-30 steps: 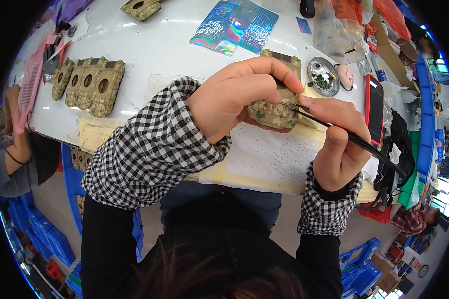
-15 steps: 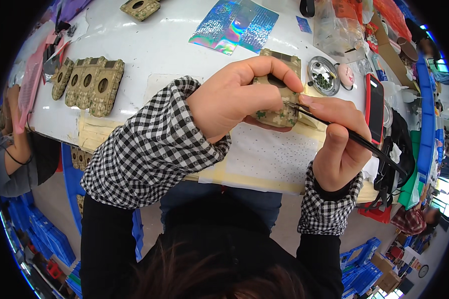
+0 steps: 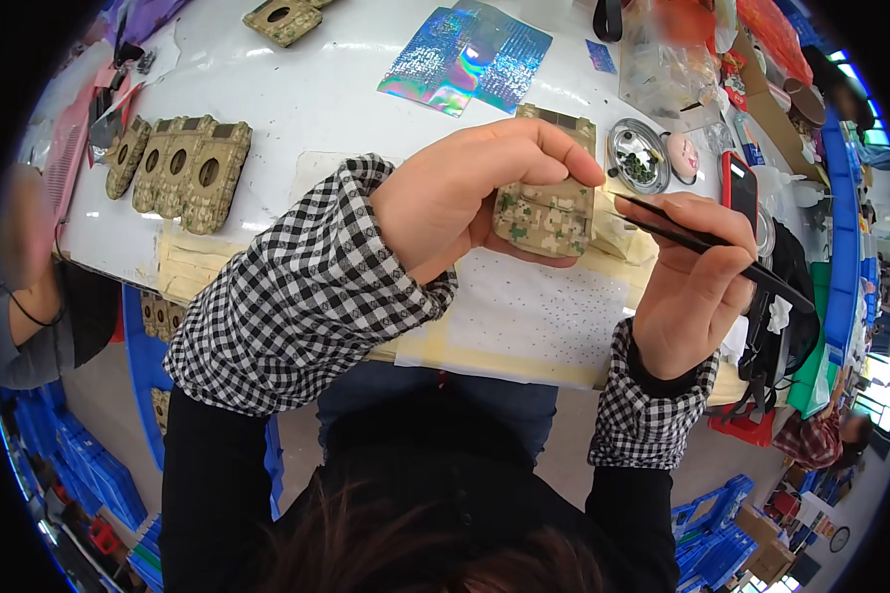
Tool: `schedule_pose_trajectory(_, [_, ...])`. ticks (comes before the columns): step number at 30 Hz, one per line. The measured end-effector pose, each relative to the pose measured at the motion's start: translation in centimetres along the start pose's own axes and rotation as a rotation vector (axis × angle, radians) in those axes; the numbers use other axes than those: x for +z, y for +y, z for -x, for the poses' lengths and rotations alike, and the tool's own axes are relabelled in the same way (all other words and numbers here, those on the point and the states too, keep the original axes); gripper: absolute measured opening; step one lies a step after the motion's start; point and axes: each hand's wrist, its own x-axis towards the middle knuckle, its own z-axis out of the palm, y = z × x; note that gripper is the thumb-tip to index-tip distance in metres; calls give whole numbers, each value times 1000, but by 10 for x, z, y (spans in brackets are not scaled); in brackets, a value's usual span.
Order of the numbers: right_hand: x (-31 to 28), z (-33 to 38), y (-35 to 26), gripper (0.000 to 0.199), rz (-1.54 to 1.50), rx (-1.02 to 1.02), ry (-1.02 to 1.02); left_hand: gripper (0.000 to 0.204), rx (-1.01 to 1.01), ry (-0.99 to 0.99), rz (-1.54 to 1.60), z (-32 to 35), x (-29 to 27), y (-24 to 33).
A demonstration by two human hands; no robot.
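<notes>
A camouflage-patterned model tank hull [image 3: 546, 219] in tan and green rests in my left hand [image 3: 475, 183]. My fingers wrap round its left side and far part, hiding some of its top. My right hand [image 3: 690, 282] grips black tweezers [image 3: 707, 240], whose tips point left, just off the hull's right edge. The tips are slightly apart; I cannot see anything between them. Beyond my right hand stands a round metal dish [image 3: 639, 131] with small dark green bits in it. Below the hull lies a white sheet [image 3: 524, 314] sprinkled with tiny dark specks.
Several similar camouflage hulls [image 3: 180, 163] stand at the left, and another [image 3: 282, 20] at the far edge. Shiny holographic sheets [image 3: 465, 59] lie ahead. A red-cased phone [image 3: 739, 183], plastic bags [image 3: 667, 64] and a pink round object [image 3: 682, 155] crowd the right. Another person's arm [image 3: 35, 306] is at far left.
My right hand has drawn the tweezers back to the right, off the hull. My left thumb no longer lies across the hull's top, so more of its surface shows.
</notes>
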Motion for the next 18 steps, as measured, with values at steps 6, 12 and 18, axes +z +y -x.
schedule_pose_trajectory(6, [-2,1,4,47,-60,-38,161,44,75,29,35,2,1,11])
schedule_pose_trajectory(12, [1,-2,-3,23,-50,25,160,54,165,0,27,3,-1,15])
schedule_pose_trajectory(18, [-9,-3,4,16,11,-7,144,62,132,77,175,-3,-1,11])
